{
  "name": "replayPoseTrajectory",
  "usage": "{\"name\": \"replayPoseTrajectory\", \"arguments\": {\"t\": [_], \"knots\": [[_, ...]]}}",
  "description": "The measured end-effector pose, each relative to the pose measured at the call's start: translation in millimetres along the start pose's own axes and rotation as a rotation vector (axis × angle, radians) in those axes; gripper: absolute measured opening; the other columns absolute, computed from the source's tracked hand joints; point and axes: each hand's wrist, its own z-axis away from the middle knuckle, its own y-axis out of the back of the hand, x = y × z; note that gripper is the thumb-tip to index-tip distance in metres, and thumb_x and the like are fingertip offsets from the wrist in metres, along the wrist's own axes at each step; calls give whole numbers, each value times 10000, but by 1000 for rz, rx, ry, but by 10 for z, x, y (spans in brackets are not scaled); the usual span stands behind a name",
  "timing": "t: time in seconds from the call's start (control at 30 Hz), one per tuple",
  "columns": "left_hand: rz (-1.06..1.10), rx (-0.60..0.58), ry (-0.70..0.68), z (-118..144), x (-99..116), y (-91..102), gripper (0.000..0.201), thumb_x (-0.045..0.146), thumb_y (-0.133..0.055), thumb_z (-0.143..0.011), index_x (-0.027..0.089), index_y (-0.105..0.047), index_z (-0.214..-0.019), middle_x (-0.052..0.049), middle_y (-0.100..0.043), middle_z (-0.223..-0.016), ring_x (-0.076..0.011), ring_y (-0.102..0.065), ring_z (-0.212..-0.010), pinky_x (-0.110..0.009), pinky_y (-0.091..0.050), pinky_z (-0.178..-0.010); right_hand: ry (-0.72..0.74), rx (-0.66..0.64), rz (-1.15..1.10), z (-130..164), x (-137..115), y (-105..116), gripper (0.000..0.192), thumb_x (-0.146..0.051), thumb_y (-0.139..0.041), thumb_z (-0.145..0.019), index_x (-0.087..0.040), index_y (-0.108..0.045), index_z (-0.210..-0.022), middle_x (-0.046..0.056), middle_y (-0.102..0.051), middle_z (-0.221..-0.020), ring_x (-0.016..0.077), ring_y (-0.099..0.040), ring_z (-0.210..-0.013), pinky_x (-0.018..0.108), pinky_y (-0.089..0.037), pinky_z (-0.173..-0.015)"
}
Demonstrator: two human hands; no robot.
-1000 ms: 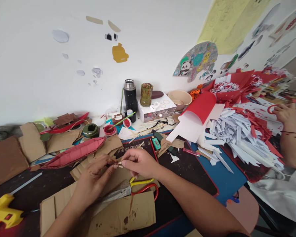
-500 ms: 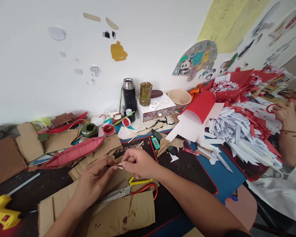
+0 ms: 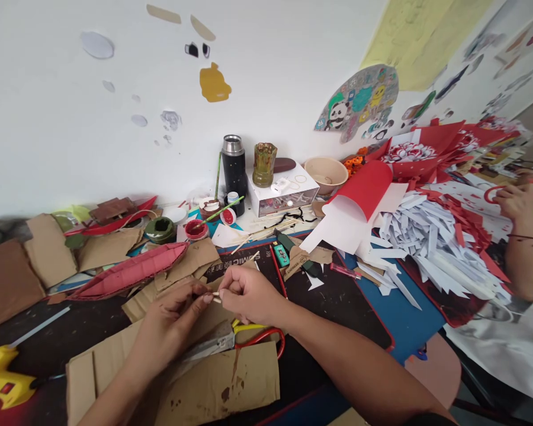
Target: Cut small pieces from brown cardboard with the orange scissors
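L hand [image 3: 171, 322] & R hand [image 3: 249, 294] pinching small stick [image 3: 215, 296], over cardboard [image 3: 213, 387]

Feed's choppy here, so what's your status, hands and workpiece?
Left hand and right hand both pinch a small pale stick. Scissors lie on cardboard directly beneath.

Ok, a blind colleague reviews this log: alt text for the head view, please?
Left hand and right hand pinch a small pale stick between them above scissors lying on cardboard, on a table crowded with craft scraps.
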Motion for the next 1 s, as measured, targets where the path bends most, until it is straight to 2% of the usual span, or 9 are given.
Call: {"name": "replayPoseTrajectory", "arguments": {"t": [0.1, 0.23, 0.47, 0.63, 0.7, 0.77, 0.9, 1.0], "knots": [[141, -41, 159, -14, -37, -5, 399, 612, -720, -941, 237, -778, -819, -37, -764, -816, -235, -704, -783, -322, -564, -716, 17, 11, 3, 14, -30, -34, 167, -159, -656, -916, -243, -527, -853, -156, -480, -478, 83, -433, -326, 175, -334, -342], [305, -73, 295, -20, -103, 8, 471, 694, -822, -825, 223, -811, -819, -52, -771, -810, -240, -696, -796, -339, -566, -737, 27, 36, 57, 37, -38, -71, 164, -161, -643, -913, -246, -518, -851, -151, -474, -478, 87, -432, -344, 186, -321, -386], [494, -11, 463, 23, -166, -3, 502, 669, -946, -689, 201, -838, -836, -65, -766, -822, -207, -665, -748, -316, -552, -682, 197, 108, 266, 38, 43, -80, 170, -170, -678, -852, -234, -522, -835, -148, -394, -513, 75, -330, -467, 211, -266, -504], [656, 11, 597, 11, -99, -39, 536, 643, -1021, -550, 212, -843, -815, -66, -767, -807, -185, -645, -696, -297, -544, -637, 285, 145, 372, 31, 67, -82, 151, -197, -668, -853, -240, -523, -858, -137, -408, -537, 84, -348, -485, 224, -280, -529], [620, 12, 549, 7, -109, -31, 502, 642, -1000, -599, 218, -838, -812, -60, -764, -803, -186, -647, -708, -295, -549, -651, 266, 138, 331, 31, 55, -66, 148, -216, -670, -870, -241, -525, -867, -131, -415, -545, 87, -356, -494, 218, -292, -531], [500, -6, 444, 2, -128, -3, 451, 643, -948, -697, 222, -832, -810, -53, -760, -799, -196, -658, -741, -293, -556, -675, 235, 93, 265, 31, 38, -35, 129, -246, -671, -902, -238, -543, -885, -121, -445, -559, 89, -380, -495, 213, -305, -519], [237, -59, 228, -5, -106, 74, 401, 632, -812, -861, 234, -818, -808, -31, -741, -760, -200, -650, -702, -292, -550, -641, 131, -14, 159, 29, 32, 43, 89, -287, -672, -964, -226, -611, -985, -92, -553, -619, 100, -525, -491, 200, -389, -488], [108, -54, 132, -4, -39, 113, 373, 608, -745, -917, 252, -815, -833, -23, -765, -778, -215, -683, -696, -301, -569, -638, 75, -53, 110, 23, 53, 79, 92, -286, -681, -987, -221, -636, -1033, -74, -604, -660, 109, -591, -509, 197, -459, -486]]}}
